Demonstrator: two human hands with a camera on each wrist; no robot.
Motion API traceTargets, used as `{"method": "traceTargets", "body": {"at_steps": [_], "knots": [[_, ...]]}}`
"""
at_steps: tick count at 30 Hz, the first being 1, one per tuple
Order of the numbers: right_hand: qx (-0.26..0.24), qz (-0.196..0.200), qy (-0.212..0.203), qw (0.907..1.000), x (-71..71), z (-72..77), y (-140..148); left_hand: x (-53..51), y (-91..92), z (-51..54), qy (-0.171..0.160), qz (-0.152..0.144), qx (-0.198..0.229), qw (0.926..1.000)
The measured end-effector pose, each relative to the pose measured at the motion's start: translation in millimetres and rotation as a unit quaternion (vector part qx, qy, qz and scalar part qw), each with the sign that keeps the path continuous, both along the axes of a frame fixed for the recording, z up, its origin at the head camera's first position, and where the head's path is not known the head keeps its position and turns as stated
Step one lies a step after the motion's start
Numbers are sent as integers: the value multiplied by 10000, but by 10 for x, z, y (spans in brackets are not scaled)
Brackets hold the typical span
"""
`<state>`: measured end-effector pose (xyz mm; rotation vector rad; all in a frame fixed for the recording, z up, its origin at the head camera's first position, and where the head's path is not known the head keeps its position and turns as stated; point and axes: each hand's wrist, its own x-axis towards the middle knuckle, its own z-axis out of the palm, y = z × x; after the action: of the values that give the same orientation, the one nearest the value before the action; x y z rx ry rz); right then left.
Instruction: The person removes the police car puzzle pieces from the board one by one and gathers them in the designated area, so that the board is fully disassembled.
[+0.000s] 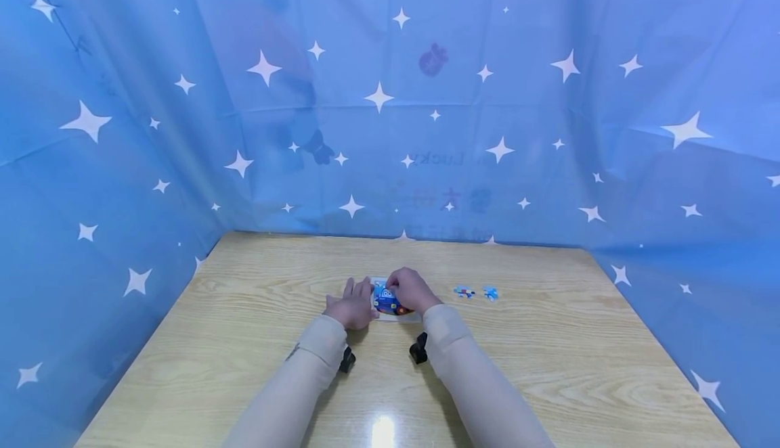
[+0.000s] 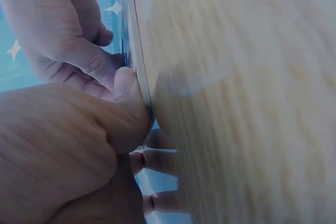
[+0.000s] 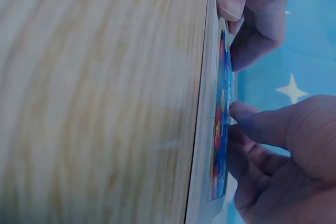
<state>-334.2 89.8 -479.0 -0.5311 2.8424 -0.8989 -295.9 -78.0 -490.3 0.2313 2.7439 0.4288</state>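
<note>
A small jigsaw puzzle (image 1: pixel 385 301) with a blue cartoon vehicle lies in a pale frame on the wooden table. My left hand (image 1: pixel 353 306) rests at its left side with fingers spread, and the thumb (image 2: pixel 127 90) touches the frame's edge. Over the puzzle's upper right part, my right hand (image 1: pixel 413 290) curls its thumb and fingers down to the picture. These fingertips (image 3: pixel 242 113) pinch at a puzzle piece on the picture's surface, largely hidden behind them. In the right wrist view the puzzle face (image 3: pixel 221 124) appears edge-on.
Loose puzzle pieces (image 1: pixel 464 292) lie to the right of the frame, with another blue piece (image 1: pixel 490 293) beside them. A blue curtain with white stars (image 1: pixel 378 130) hangs behind the wooden table (image 1: pixel 548 367) and at its sides. Dark wrist cameras (image 1: pixel 418 348) sit under the sleeves.
</note>
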Motion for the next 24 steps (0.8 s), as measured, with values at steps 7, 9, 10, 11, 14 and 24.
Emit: {"method": "traceTargets", "body": {"at_steps": [7,9,10,11,14,24], "knots": [[6,-64,48,10000,23,8,-43,12,4,-3,23,1,37,10000],[-2,-20,98,9999,39,24,-57,11,2,-4,38,33,56,10000],[-4,8,148,9999,42,30,-62,10,1,-2,56,46,57,10000],[-10,26,177,9998,42,32,-67,5,-1,-6,64,60,60,9999],[28,60,313,9995,29,33,-80,2,-2,-4,52,91,47,9999],[361,394,855,9949,30,67,-63,-11,7,-46,25,93,192,9998]]}}
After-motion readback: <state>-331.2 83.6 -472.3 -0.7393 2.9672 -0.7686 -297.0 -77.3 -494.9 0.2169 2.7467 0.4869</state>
